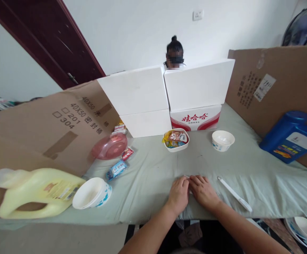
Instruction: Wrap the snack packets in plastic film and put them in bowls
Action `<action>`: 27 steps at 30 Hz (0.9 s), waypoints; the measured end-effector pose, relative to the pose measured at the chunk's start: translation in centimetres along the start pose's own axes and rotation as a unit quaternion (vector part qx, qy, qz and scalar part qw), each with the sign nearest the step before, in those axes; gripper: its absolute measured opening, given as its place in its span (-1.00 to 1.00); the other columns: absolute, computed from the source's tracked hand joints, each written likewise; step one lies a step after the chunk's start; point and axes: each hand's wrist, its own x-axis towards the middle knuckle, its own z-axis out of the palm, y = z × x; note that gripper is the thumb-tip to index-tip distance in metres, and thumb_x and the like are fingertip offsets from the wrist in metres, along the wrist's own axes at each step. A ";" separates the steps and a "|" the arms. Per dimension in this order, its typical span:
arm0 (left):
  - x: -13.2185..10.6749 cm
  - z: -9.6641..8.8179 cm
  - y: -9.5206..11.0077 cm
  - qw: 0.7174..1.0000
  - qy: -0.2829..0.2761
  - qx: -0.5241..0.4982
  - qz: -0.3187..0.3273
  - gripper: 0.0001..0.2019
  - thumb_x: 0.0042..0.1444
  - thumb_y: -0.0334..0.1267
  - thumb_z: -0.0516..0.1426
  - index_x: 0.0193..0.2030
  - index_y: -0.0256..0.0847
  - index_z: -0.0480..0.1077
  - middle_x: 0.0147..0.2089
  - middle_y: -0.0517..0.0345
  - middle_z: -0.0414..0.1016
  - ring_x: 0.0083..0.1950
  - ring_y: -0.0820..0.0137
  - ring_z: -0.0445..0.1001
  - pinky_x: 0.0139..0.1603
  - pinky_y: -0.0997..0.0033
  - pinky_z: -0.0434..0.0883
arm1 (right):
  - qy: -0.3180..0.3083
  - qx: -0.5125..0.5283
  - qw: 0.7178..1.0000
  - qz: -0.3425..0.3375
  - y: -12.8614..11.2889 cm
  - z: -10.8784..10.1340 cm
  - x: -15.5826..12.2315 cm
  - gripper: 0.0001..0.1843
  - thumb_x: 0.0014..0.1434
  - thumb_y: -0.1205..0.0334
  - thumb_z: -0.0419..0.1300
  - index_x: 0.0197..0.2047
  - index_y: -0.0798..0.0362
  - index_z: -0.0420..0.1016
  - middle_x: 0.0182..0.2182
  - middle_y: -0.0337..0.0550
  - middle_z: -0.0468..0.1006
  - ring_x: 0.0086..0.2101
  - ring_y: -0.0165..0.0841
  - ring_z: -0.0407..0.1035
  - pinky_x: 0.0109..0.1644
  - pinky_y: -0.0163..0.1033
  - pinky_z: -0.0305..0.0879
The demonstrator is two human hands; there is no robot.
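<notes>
My left hand (179,192) and my right hand (203,190) meet near the front of the cloth-covered table, their fingers closed and curled over. A small whitish bit shows between the fingertips; the rest of it is hidden. Just right of my right hand lies a slim white tool (234,194) with a narrow tip. Beyond the hands, a white tub (176,149) holds several wrapped snacks (175,137) in yellow, red and blue. Farther right stands a white paper bowl (222,145) with a blue pattern.
On the left are a tilted paper bowl (90,194), a yellow jug (39,192), a pink bowl (111,146), and blue (116,169) and red (127,153) packets. A blue bottle (291,137) leans right. White boxes (143,91) and cardboard (277,81) enclose the table. Behind sits a person (174,53).
</notes>
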 end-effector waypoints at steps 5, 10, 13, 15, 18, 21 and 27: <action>-1.1 -0.2 -0.8 1.000 0.003 -0.021 0.013 -0.75 0.20 -0.50 0.00 -0.06 -0.23 0.38 0.06 -0.04 0.43 0.16 0.16 0.38 0.17 0.00 0.39 | -0.003 -0.010 0.999 0.037 0.0 0.5 -0.8 -0.58 0.33 0.21 0.01 0.23 -0.01 0.33 0.20 -0.07 0.37 0.16 -0.15 0.21 0.15 -0.01 0.11; -2.0 0.0 -1.6 0.997 0.022 -0.075 0.008 -0.76 0.14 -0.51 0.03 -0.10 -0.20 0.37 0.06 -0.04 0.42 0.19 0.17 0.35 0.18 -0.02 0.38 | -0.008 0.006 1.000 0.014 -0.4 0.0 -1.1 -0.61 0.26 0.16 0.14 0.14 0.02 0.42 0.16 -0.04 0.41 0.13 -0.15 0.24 0.15 -0.05 0.17; -2.6 0.4 -2.0 0.996 0.036 -0.076 -0.005 -0.75 0.16 -0.44 0.07 -0.02 -0.21 0.34 0.11 -0.08 0.39 0.18 0.14 0.36 0.16 -0.07 0.39 | -0.018 0.028 0.999 -0.032 -0.1 -0.8 -1.0 -0.77 0.26 0.22 0.15 -0.03 -0.04 0.52 0.01 -0.10 0.52 -0.02 -0.24 0.35 0.05 -0.16 0.26; -2.8 0.6 -2.1 0.997 0.038 -0.069 -0.008 -0.76 0.17 -0.36 0.10 -0.01 -0.21 0.33 0.12 -0.11 0.38 0.17 0.10 0.36 0.14 -0.10 0.39 | -0.038 0.020 0.998 -0.037 1.2 -1.9 -0.5 -0.81 0.28 0.25 0.12 -0.13 -0.06 0.55 -0.07 -0.17 0.56 -0.11 -0.32 0.39 0.00 -0.24 0.28; -2.8 0.6 -2.0 0.998 0.027 -0.065 -0.004 -0.81 0.17 -0.34 0.11 -0.07 -0.22 0.35 0.09 -0.10 0.38 0.16 0.09 0.36 0.13 -0.11 0.39 | -0.043 -0.029 0.998 0.034 5.3 -5.0 1.6 -0.75 0.32 0.27 0.04 -0.14 -0.06 0.57 -0.07 -0.20 0.57 -0.10 -0.37 0.39 0.06 -0.31 0.25; -2.7 0.4 -1.9 0.998 0.015 -0.066 -0.001 -0.83 0.16 -0.37 0.10 -0.09 -0.23 0.36 0.08 -0.09 0.39 0.16 0.11 0.36 0.14 -0.08 0.39 | -0.002 -0.083 0.986 0.143 11.1 -9.4 4.6 -0.61 0.37 0.24 -0.10 0.04 0.11 0.50 0.08 0.05 0.45 0.08 -0.21 0.28 0.17 -0.13 0.16; -2.6 0.3 -1.9 0.998 0.015 -0.062 -0.008 -0.81 0.15 -0.36 0.09 -0.08 -0.22 0.36 0.09 -0.09 0.38 0.16 0.12 0.35 0.15 -0.10 0.38 | -0.098 -0.131 0.949 0.271 19.0 -13.9 9.2 -0.72 0.32 0.20 0.06 -0.03 0.16 0.47 -0.03 0.08 0.48 -0.01 -0.17 0.34 0.09 0.01 0.26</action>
